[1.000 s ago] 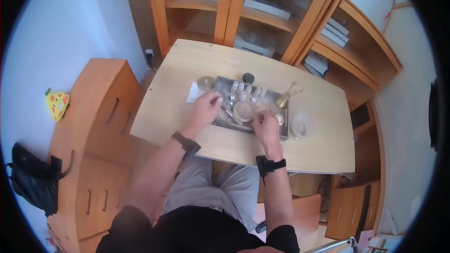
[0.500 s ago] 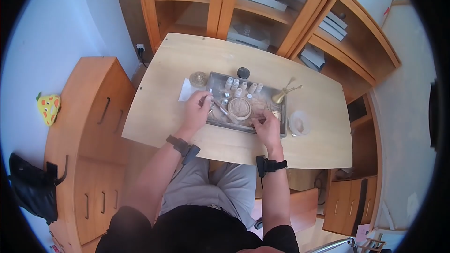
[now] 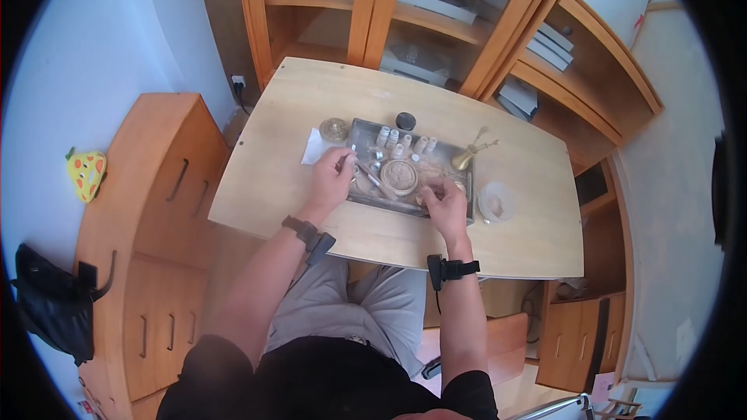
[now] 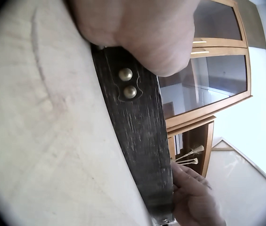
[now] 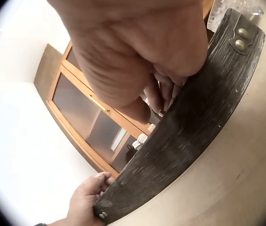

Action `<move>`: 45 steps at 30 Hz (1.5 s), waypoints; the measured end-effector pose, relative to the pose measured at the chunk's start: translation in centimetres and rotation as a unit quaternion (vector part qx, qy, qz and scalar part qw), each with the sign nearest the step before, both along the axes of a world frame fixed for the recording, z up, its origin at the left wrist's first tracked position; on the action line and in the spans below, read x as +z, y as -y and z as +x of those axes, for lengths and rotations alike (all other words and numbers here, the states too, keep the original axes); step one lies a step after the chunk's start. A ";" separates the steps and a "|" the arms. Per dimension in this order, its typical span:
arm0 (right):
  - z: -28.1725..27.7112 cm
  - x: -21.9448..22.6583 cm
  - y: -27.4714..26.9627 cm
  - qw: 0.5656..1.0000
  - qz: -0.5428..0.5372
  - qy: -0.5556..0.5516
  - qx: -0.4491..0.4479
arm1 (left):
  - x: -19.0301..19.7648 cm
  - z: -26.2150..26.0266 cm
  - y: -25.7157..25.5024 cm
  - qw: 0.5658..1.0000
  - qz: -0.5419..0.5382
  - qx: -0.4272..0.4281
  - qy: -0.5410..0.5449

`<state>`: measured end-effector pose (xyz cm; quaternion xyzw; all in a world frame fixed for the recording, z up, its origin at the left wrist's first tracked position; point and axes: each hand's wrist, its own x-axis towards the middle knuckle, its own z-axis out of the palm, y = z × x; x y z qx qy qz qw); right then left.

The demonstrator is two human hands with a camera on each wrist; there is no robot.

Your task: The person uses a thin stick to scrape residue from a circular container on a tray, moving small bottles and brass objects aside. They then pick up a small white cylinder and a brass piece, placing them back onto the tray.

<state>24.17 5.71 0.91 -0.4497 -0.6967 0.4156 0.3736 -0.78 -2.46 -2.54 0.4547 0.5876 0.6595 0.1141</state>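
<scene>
In the head view, my left hand (image 3: 332, 180) pinches a small pale thing (image 3: 353, 153) over the tray (image 3: 381, 203)'s left end; the bowl (image 3: 400, 177) holds powder, but what remains I can't judge. The left-wrist view hides those fingertips. In the right-wrist view, my right hand (image 5: 137, 52)'s fingers bend over the near wall, grip unclear.

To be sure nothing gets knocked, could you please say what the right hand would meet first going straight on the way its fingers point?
Probably the round dish in the tray, beside the right hand, though its height is unclear and it might pass above.
</scene>
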 end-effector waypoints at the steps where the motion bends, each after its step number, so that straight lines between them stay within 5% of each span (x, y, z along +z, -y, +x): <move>1: 0.1 -0.3 -0.2 1.000 -0.002 -0.023 -0.008 | 0.1 0.0 0.0 1.000 -0.002 0.003 -0.009; 5: 0.9 -0.8 -0.6 0.995 -0.010 -0.098 -0.019 | 1.1 -0.7 -0.1 0.994 -0.046 -0.004 -0.096; 11: 4.0 1.4 -1.5 0.987 0.110 -0.021 -0.117 | 6.4 0.3 -0.2 0.972 -0.175 -0.079 -0.135; 14: 5.2 1.5 -2.0 0.976 0.148 0.094 -0.128 | 4.3 0.4 -2.6 0.971 -0.150 -0.123 -0.138; 17: 5.0 0.6 -1.9 0.976 0.139 0.126 -0.109 | 4.9 1.8 -3.9 0.944 -0.194 -0.091 -0.253; 29: 6.0 -0.5 -1.6 0.978 0.159 0.087 -0.103 | 3.1 3.3 -7.8 0.931 -0.201 -0.050 -0.301; 38: 5.6 -0.7 -1.2 0.974 0.174 0.105 -0.102 | 5.4 2.9 -6.0 0.981 -0.096 -0.013 -0.169; 41: 5.6 -0.3 -1.3 0.976 0.167 0.110 -0.090 | 4.6 0.3 -4.9 0.990 -0.115 -0.063 -0.049; 45: 5.6 0.7 -1.7 0.970 0.169 0.159 -0.075 | 1.9 -0.6 -3.5 0.995 -0.056 -0.023 -0.073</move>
